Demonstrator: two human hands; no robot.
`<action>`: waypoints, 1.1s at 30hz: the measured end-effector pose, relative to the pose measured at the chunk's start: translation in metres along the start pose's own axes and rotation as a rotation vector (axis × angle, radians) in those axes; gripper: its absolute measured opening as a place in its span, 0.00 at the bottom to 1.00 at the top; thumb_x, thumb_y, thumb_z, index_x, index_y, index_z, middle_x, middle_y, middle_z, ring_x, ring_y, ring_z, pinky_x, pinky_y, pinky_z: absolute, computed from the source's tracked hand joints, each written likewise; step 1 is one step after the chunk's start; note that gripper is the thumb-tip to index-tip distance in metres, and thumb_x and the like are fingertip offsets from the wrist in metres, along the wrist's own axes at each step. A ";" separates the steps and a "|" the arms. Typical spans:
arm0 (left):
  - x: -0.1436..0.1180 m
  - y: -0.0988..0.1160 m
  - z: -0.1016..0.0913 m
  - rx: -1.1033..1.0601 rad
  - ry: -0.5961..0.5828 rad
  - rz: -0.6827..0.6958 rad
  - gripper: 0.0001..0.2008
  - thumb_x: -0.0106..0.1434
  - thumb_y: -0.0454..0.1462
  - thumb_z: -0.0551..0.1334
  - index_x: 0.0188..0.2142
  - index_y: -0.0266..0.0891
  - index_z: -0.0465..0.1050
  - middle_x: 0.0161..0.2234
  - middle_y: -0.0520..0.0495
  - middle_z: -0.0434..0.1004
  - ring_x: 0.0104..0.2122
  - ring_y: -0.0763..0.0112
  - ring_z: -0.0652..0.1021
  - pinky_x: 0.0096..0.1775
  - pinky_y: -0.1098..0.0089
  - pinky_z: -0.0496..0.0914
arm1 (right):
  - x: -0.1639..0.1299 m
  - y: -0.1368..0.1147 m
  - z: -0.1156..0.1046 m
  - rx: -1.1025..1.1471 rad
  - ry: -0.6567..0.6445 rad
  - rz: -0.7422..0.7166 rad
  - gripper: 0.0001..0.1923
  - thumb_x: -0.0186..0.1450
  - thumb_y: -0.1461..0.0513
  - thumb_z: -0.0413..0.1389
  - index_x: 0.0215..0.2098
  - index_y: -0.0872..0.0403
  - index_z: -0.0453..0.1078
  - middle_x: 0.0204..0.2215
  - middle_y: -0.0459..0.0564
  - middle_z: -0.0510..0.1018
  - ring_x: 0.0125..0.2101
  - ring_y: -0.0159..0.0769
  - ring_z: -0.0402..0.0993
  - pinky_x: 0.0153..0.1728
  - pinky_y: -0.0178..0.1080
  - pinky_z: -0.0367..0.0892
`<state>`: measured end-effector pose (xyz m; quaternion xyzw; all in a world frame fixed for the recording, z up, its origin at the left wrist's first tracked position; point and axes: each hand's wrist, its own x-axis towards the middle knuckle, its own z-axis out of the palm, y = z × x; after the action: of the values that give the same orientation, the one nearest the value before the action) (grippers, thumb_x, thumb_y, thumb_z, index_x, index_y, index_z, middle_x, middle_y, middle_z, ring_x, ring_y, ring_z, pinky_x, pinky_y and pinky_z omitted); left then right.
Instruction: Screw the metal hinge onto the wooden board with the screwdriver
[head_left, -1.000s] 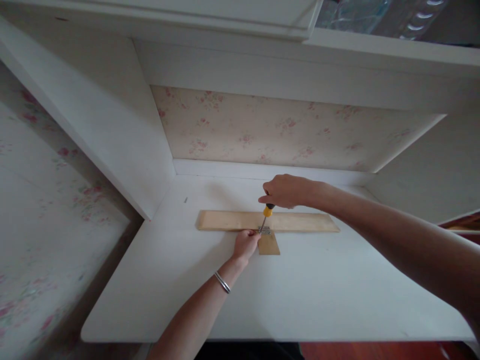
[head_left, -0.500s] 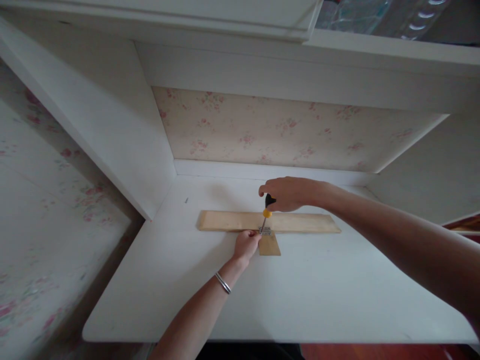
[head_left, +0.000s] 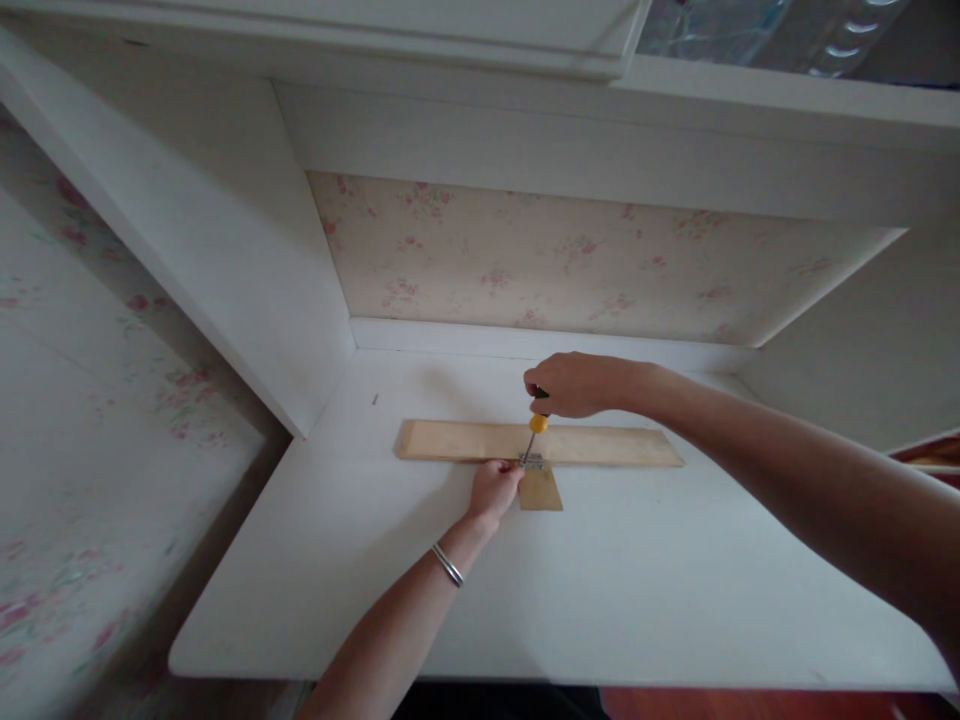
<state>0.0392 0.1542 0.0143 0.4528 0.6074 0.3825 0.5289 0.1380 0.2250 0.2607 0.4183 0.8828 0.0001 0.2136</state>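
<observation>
My right hand (head_left: 574,385) is closed round the black and yellow handle of a screwdriver (head_left: 538,423), which stands tilted. Its shaft runs down to a small metal hinge (head_left: 532,461) where two pieces of wood meet. One is a long wooden board (head_left: 465,441) lying crosswise; the other is a short wooden piece (head_left: 541,490) on the near side. Beside the hinge, the fingers of my left hand (head_left: 495,488) are pinched together at the screwdriver's tip. What they hold, if anything, is too small to make out.
A small screw-like piece (head_left: 376,399) lies on the white desk top (head_left: 637,580), left of the board. White side panels (head_left: 202,230) and a shelf above (head_left: 450,125) enclose the desk. Clear plastic containers (head_left: 720,30) sit at the upper right.
My right hand has shifted its grip on the screwdriver handle, its fingers now curled further round it. The left hand and the wood stay in place.
</observation>
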 end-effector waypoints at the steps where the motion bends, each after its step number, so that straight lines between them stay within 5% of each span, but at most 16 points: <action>1: 0.000 0.000 0.000 0.002 0.002 -0.004 0.10 0.53 0.39 0.60 0.24 0.35 0.76 0.22 0.50 0.74 0.25 0.73 0.70 0.26 0.73 0.57 | 0.000 0.000 0.000 0.009 0.005 -0.043 0.14 0.60 0.56 0.53 0.42 0.52 0.71 0.39 0.55 0.76 0.38 0.45 0.73 0.32 0.40 0.62; 6: -0.001 0.001 0.000 0.000 0.014 -0.008 0.09 0.53 0.39 0.60 0.24 0.36 0.75 0.24 0.50 0.75 0.26 0.72 0.71 0.27 0.74 0.58 | 0.000 -0.002 0.000 -0.033 0.030 0.129 0.26 0.62 0.45 0.48 0.43 0.56 0.72 0.38 0.61 0.76 0.37 0.51 0.73 0.30 0.43 0.62; 12: -0.002 0.002 -0.001 0.012 0.002 -0.014 0.10 0.52 0.40 0.60 0.22 0.36 0.75 0.22 0.51 0.73 0.25 0.73 0.69 0.26 0.73 0.56 | -0.002 -0.002 -0.001 0.002 0.046 -0.055 0.16 0.58 0.55 0.55 0.43 0.51 0.70 0.40 0.54 0.76 0.38 0.44 0.72 0.31 0.39 0.62; 17: -0.002 0.003 -0.001 0.011 0.010 -0.012 0.09 0.52 0.40 0.60 0.22 0.36 0.75 0.22 0.51 0.73 0.24 0.74 0.69 0.26 0.73 0.56 | -0.001 -0.001 0.000 -0.036 0.070 0.195 0.25 0.64 0.46 0.45 0.41 0.58 0.71 0.35 0.62 0.76 0.35 0.50 0.73 0.31 0.43 0.62; 22: -0.001 0.003 -0.002 0.014 0.002 -0.015 0.10 0.52 0.40 0.60 0.21 0.36 0.73 0.21 0.51 0.71 0.23 0.75 0.67 0.25 0.74 0.54 | -0.002 0.002 0.002 0.051 0.059 -0.047 0.15 0.59 0.55 0.53 0.44 0.50 0.69 0.41 0.54 0.75 0.37 0.43 0.72 0.32 0.39 0.62; 26: 0.000 0.001 -0.001 0.033 0.009 -0.024 0.09 0.52 0.39 0.60 0.21 0.36 0.73 0.20 0.52 0.70 0.22 0.75 0.66 0.24 0.74 0.54 | -0.003 -0.002 0.002 -0.016 0.067 0.164 0.23 0.63 0.47 0.46 0.40 0.56 0.71 0.36 0.61 0.75 0.36 0.49 0.73 0.32 0.43 0.63; 28: 0.001 0.000 0.000 0.043 0.012 -0.026 0.09 0.52 0.39 0.60 0.22 0.36 0.73 0.20 0.52 0.70 0.22 0.75 0.66 0.24 0.74 0.54 | -0.003 -0.003 0.002 -0.023 0.046 0.138 0.20 0.64 0.51 0.47 0.38 0.57 0.72 0.35 0.61 0.76 0.37 0.49 0.73 0.33 0.43 0.63; 30: 0.001 0.000 0.000 0.038 0.011 -0.021 0.09 0.52 0.39 0.60 0.22 0.36 0.74 0.21 0.51 0.72 0.23 0.75 0.67 0.25 0.74 0.55 | -0.004 -0.003 0.003 0.006 0.036 0.052 0.15 0.62 0.56 0.51 0.43 0.53 0.71 0.40 0.58 0.75 0.39 0.47 0.72 0.34 0.42 0.64; 33: 0.001 0.000 0.000 0.024 0.011 -0.022 0.09 0.51 0.39 0.60 0.22 0.36 0.74 0.22 0.50 0.73 0.25 0.73 0.69 0.26 0.74 0.57 | -0.004 -0.004 0.004 0.012 0.093 0.110 0.22 0.61 0.52 0.52 0.51 0.52 0.67 0.45 0.59 0.74 0.41 0.50 0.71 0.36 0.45 0.64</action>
<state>0.0394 0.1550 0.0138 0.4503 0.6197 0.3717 0.5244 0.1387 0.2190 0.2581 0.4670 0.8675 0.0258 0.1695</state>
